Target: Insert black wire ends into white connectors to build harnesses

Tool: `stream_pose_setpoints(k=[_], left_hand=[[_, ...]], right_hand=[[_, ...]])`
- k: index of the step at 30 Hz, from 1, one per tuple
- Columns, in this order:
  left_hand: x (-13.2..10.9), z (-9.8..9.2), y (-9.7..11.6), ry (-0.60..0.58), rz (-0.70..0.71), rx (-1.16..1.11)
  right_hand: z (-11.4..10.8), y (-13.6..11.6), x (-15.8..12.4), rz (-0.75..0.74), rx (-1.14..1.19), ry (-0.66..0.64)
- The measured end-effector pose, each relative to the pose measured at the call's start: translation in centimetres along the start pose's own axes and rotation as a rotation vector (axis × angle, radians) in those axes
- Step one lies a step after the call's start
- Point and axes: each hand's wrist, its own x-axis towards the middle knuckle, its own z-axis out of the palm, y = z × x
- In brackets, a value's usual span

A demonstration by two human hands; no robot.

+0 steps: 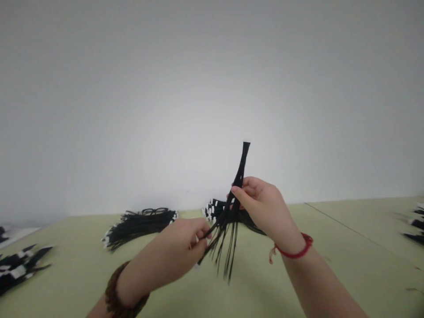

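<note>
A black wire harness point(240, 170) with a white connector at its top end is held up over the table. My right hand point(263, 205) is closed around its upper middle, thumb in front. Below that grip its strands fan out and hang loose, their lower ends blurred. Some of these strands run to the lower left, where my left hand point(185, 240) pinches them between thumb and fingers. A small pale tip shows just under the left hand. Behind the right hand lies a pile of similar wire harnesses point(213, 210), partly hidden.
Another pile of black wires point(139, 225) with white ends lies at the back left, with black-framed glasses point(155, 211) on top. More bundles point(20, 267) sit at the left edge and others point(418, 223) at the right edge. A grey wall point(212, 88) stands behind the yellow-green table point(331, 247).
</note>
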Motion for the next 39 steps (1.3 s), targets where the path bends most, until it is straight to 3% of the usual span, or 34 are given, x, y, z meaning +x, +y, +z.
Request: stream_pose_setpoints(k=[4,8,14,17,23,31,34,37,39], left_hand=[[0.5,0.2,-0.5,0.198,0.026,0.111],[1.3,0.5,0.0,0.262,0.044,0.060],[1.1,-0.5,0.3,0.351,-0.042,-0.124],[0.7,-1.4,0.1,0.336,-0.087,-0.335],[0.5,-2.4,0.0,0.349,-0.224,-1.000],[1.2,-4.1,-1.0,0.561,-0.155,-1.568],[1.0,-4.3,-1.6,0.570,-0.160,-1.314],[0.8,-3.6,-1.9,0.308,-0.256,-0.718],[0.9,-2.8,-1.8,0.117,-0.263,-0.459]], right_hand=[[0.1,-0.6,0.1,0.005,0.135,-0.178],[0.5,-1.1,-0.4,-0.008,0.185,-0.379],[-0.1,-0.7,-0.3,-0.003,0.076,-0.409],[-0.5,-0.4,0.0,0.017,0.089,-0.440],[-0.8,-0.3,0.1,0.080,0.214,-0.548],[-1.6,-0.7,0.0,0.120,0.304,-0.546],[-1.5,-0.6,0.1,0.116,0.299,-0.560],[-1.0,-0.5,0.0,0.111,0.282,-0.611],[-0.6,-0.4,-0.2,0.110,0.254,-0.656]])
